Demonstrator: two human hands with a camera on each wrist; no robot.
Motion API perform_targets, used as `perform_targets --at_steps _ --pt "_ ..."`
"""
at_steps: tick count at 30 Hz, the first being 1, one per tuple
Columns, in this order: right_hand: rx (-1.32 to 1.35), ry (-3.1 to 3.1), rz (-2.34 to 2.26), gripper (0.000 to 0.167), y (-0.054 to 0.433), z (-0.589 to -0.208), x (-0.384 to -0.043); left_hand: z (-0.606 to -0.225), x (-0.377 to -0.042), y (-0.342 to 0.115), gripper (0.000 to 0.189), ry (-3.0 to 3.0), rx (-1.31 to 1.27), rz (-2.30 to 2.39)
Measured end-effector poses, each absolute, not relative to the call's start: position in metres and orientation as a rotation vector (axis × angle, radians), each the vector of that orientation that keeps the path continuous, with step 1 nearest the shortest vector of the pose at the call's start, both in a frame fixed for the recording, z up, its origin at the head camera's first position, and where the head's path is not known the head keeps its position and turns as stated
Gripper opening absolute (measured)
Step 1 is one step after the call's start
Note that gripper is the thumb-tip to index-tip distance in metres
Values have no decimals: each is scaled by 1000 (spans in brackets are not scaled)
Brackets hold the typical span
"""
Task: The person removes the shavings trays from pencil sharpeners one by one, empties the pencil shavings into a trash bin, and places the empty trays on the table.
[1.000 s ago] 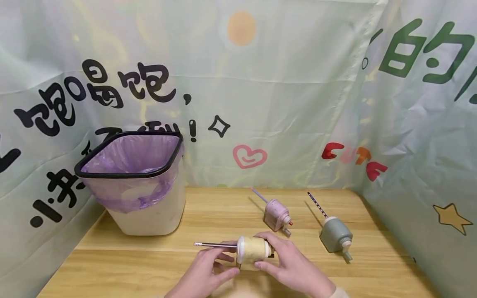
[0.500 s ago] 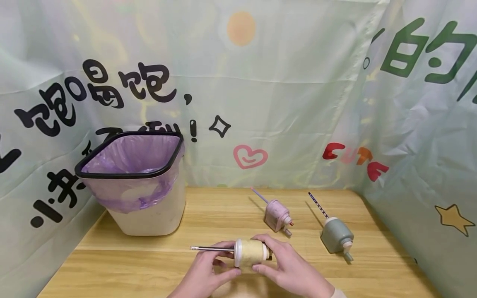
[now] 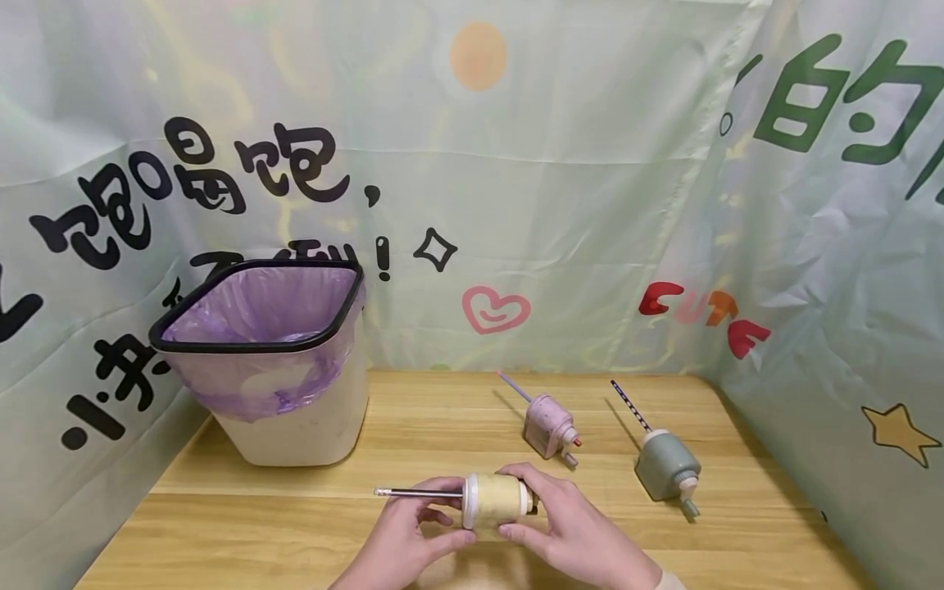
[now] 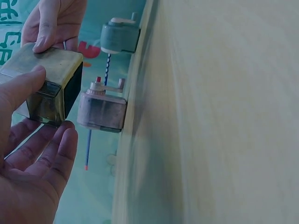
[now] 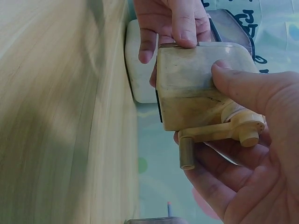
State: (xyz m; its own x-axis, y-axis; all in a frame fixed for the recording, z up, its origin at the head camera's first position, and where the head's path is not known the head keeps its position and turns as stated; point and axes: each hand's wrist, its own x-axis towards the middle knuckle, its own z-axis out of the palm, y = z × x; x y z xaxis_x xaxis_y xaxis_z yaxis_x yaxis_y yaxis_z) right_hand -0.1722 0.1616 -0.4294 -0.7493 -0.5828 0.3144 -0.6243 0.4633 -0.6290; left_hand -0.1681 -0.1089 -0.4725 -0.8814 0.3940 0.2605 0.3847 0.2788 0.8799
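yellow sharpener point(image 3: 498, 500), gripped in left hand point(image 3: 409, 533) and right hand point(image 3: 569, 518), with pencil point(image 3: 418, 493) toward nine o'clock; pink sharpener point(image 3: 548, 419) at one, grey sharpener point(image 3: 666, 459) near three, bin point(image 3: 302, 438) at ten.

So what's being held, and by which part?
A pale yellow, boxy sharpener: the left hand grips the end where the slim black pencil sticks out, the right hand grips the end with the tan crank.

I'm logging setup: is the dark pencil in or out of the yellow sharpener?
In: the dark pencil runs into the white end of the yellow sharpener; how deep, I cannot tell.
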Motion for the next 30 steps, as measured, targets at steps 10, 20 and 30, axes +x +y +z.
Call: perform_targets --at_steps 10,20,30 --pt "1081 -2635 1143 47 162 -431 -172 -473 -169 -110 54 2478 783 1756" --pt "1101 -2637 1169 45 162 -429 -173 -470 -169 -111 54 2484 791 1757" --pt "1108 -2627 1147 46 162 -430 -173 -470 -170 -110 54 2481 802 1767"
